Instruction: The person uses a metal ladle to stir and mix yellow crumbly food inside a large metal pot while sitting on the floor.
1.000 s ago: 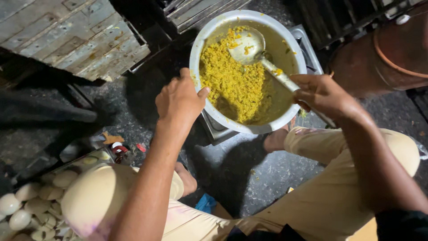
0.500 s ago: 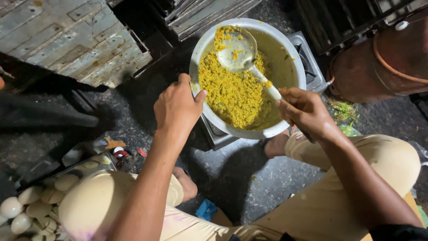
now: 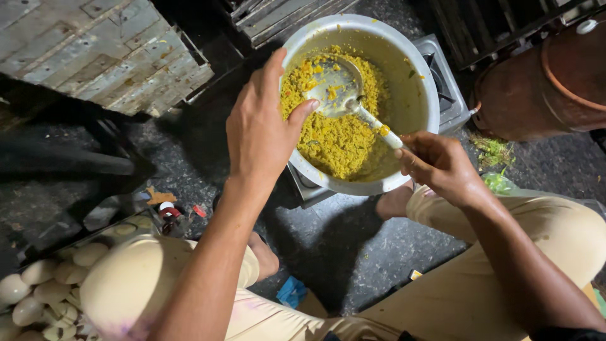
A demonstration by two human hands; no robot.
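Down at the bottom, the person is squatting, knees in tan trousers (image 3: 480, 297) spreading wide over a dark, speckled stone floor (image 3: 353, 246). A blue scrap (image 3: 291, 292) is lying on that floor between the legs, and a bare foot (image 3: 394, 203) is peeking out just under the pot. Off to the lower left, a heap of pale, rounded egg-like pieces (image 3: 44, 284) is sitting by the knee, with small red and white scraps (image 3: 169, 211) scattered just beyond it.

Moving up, the left hand (image 3: 259, 129) is resting on the near-left rim of a big round metal pot (image 3: 421, 95), thumb hooking over the edge toward the food, fingers lying flat along the outside; it is bracing the pot, not closing around anything. The right hand (image 3: 439, 165) is closing firmly on the white handle of a metal ladle (image 3: 334, 88) at the pot's near-right rim.

The pot is sitting on a grey gas stove (image 3: 445, 69), whose corner is showing at the right. Inside, yellow crumbly cooked food (image 3: 334, 142) is filling the left and middle of the pot, and the ladle's bowl is lying in it toward the far side, flecked with yellow bits.

Farther out, green leaf trimmings (image 3: 493, 151) are lying on the floor right of the stove, a large brown clay vessel (image 3: 555, 82) is standing at the far right, and weathered wooden planks (image 3: 95, 50) are filling the upper left.
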